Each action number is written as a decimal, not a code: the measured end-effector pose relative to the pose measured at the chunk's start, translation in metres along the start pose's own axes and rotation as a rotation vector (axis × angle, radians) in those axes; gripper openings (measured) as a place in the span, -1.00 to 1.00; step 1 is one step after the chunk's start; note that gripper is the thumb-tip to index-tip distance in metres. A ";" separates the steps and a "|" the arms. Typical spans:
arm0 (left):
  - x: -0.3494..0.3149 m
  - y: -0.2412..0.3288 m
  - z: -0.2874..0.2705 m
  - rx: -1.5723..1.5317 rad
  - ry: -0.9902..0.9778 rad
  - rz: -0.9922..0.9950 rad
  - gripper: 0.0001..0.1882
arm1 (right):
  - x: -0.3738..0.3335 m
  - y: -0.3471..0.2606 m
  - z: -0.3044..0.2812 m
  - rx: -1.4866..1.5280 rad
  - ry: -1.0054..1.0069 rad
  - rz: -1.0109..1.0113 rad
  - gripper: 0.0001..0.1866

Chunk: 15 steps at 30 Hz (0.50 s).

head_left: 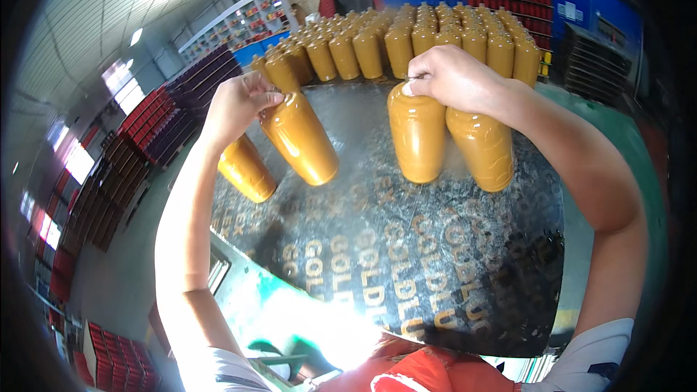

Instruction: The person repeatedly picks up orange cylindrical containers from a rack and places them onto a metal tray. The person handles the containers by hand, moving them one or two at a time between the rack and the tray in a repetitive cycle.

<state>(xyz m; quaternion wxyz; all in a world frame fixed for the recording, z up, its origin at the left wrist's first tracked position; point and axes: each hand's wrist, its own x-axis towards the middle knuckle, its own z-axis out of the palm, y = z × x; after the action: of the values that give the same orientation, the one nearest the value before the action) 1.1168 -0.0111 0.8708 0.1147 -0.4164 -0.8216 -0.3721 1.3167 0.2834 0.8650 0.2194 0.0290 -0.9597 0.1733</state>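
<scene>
My left hand (pixel 243 105) is closed at the neck of a glossy mustard-yellow bottle (pixel 303 144), which tilts over a dark board (pixel 348 225). A second mustard bottle (pixel 248 170) is tilted beside it; its top is hidden behind my hand and wrist. On the right, my right hand (pixel 446 80) grips the neck of another such bottle (pixel 419 141). Close against that one is a further bottle (pixel 482 152), its top covered by my hand and forearm. Whether their bases touch the board I cannot tell.
Rows of matching mustard bottles (pixel 367 51) stand packed along the board's far end. Stacked dark trays (pixel 595 62) are at the back right. Red and dark stacks (pixel 149 123) line the left side beyond the floor. Bright glare covers the near left edge.
</scene>
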 end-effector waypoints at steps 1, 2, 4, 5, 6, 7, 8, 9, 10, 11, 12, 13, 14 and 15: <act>-0.018 0.009 -0.004 -0.026 -0.010 -0.024 -0.85 | -0.003 -0.009 0.000 0.027 -0.037 -0.030 -0.76; -0.034 0.014 -0.006 -0.054 -0.021 -0.048 -0.85 | -0.007 -0.018 0.002 0.054 -0.074 -0.059 -0.76; -0.062 0.022 -0.007 -0.038 0.017 -0.003 -0.84 | -0.012 -0.034 0.009 0.052 -0.125 -0.082 -0.75; -0.072 0.028 -0.005 -0.046 0.011 -0.030 -0.84 | -0.014 -0.039 0.012 0.057 -0.151 -0.095 -0.74; -0.083 0.032 -0.004 0.042 0.033 -0.025 -0.84 | -0.017 -0.047 0.013 0.065 -0.174 -0.113 -0.73; -0.091 0.031 -0.002 0.075 0.048 -0.008 -0.84 | -0.019 -0.054 0.013 0.050 -0.190 -0.121 -0.72; -0.098 0.029 0.001 0.108 0.062 0.009 -0.83 | -0.020 -0.060 0.013 0.033 -0.206 -0.127 -0.70; -0.104 0.031 0.006 0.041 0.045 -0.007 -0.82 | -0.023 -0.064 0.013 0.017 -0.220 -0.125 -0.68; -0.109 0.038 0.010 0.115 0.050 -0.016 -0.82 | -0.024 -0.063 0.014 0.027 -0.197 -0.144 -0.68; -0.110 0.041 0.013 0.183 0.075 -0.015 -0.82 | -0.025 -0.057 0.015 0.036 -0.172 -0.161 -0.68; -0.111 0.039 0.014 0.253 0.101 -0.018 -0.81 | -0.026 -0.052 0.016 0.047 -0.150 -0.181 -0.68; -0.114 0.035 0.014 0.205 0.107 -0.024 -0.79 | -0.029 -0.050 0.014 0.054 -0.135 -0.162 -0.68; -0.116 0.029 0.015 0.155 0.112 -0.027 -0.77 | -0.034 -0.049 0.013 0.084 -0.085 -0.163 -0.69; -0.118 0.025 0.014 0.109 0.122 -0.031 -0.75 | -0.038 -0.048 0.011 0.116 -0.035 -0.169 -0.69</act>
<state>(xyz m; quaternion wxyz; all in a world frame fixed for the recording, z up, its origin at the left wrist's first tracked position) 1.2115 -0.0625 0.8154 0.1813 -0.3733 -0.8384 -0.3534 1.3525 0.2337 0.8545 0.2145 0.1257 -0.9458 0.2089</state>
